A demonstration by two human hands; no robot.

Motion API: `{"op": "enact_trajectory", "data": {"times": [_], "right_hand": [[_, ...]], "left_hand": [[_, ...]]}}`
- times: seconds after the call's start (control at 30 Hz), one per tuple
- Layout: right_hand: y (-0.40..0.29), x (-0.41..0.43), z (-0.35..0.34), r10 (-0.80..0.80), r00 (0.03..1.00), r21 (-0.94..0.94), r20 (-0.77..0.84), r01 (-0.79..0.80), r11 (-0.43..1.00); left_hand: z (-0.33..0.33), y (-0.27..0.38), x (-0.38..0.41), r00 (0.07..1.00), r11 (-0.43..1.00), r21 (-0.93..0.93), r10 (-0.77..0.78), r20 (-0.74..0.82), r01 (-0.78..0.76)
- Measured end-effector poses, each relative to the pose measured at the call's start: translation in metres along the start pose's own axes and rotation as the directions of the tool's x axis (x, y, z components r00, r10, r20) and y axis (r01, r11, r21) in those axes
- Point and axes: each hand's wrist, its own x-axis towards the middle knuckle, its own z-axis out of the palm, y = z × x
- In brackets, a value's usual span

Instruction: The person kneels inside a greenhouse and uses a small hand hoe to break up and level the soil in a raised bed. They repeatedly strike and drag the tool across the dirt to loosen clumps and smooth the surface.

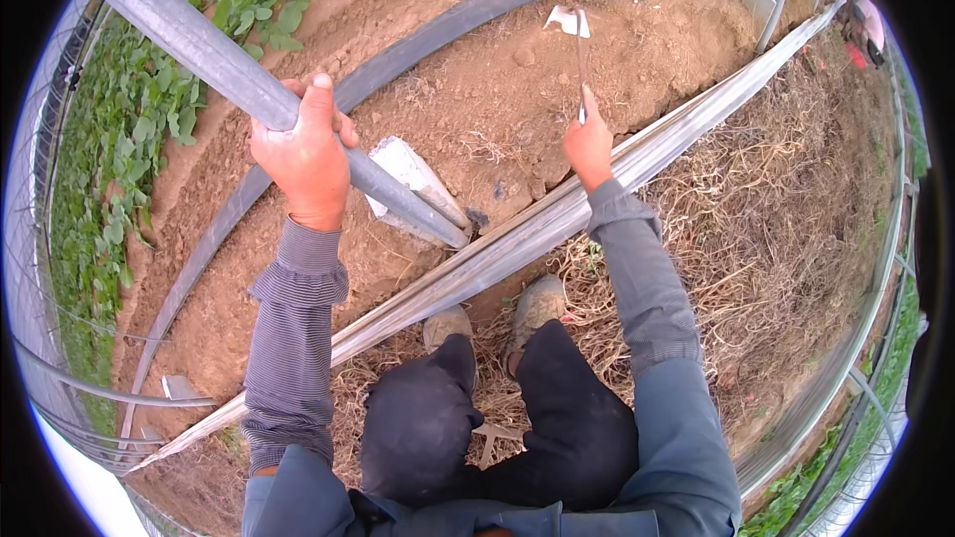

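Observation:
My left hand [310, 145] grips a thick grey metal pipe [201, 45] that slants down to the soil beside a gathered strip of plastic film [515, 239]. Just right of the pipe's lower part, a white block [418, 175] is set in the soil. My right hand [589, 142], out over the soil on the far side of the film, is closed around the handle of a thin metal hand tool [581, 52]. At the tool's far end is a pale, flat piece [559, 19]; whether it belongs to the tool I cannot tell.
A flat dark hose [418, 56] curves across the bare soil. Leafy green plants [142, 127] grow at the left. Dry stalks [753, 186] cover the ground right of the film. Metal hoops [780, 4] rise along the film, and part of another person [865, 26] shows at the upper right.

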Motion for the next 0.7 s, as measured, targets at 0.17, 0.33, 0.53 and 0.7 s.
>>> {"op": "enact_trajectory", "data": {"times": [0.17,0.33,0.53,0.7], "right_hand": [[-0.005,-0.037,0.002,-0.143,0.973,0.028,0.180,0.141,0.990],[-0.009,-0.034,0.001,-0.038,0.998,0.078,0.057,0.034,0.996],[0.001,-0.068,-0.015,-0.226,0.968,0.148,0.108,0.209,0.967],[0.014,-0.077,-0.039,-0.096,0.970,0.034,0.222,0.091,0.995]], "left_hand": [[-0.003,0.000,-0.001,1.000,1.000,-0.014,-0.005,0.001,0.005],[0.002,0.002,-0.002,1.000,1.000,0.004,-0.025,-0.001,0.025],[-0.001,0.002,0.001,0.999,0.999,-0.038,-0.027,-0.019,0.026],[0.003,0.001,-0.001,0.999,0.999,-0.032,-0.032,-0.022,0.032]]}}
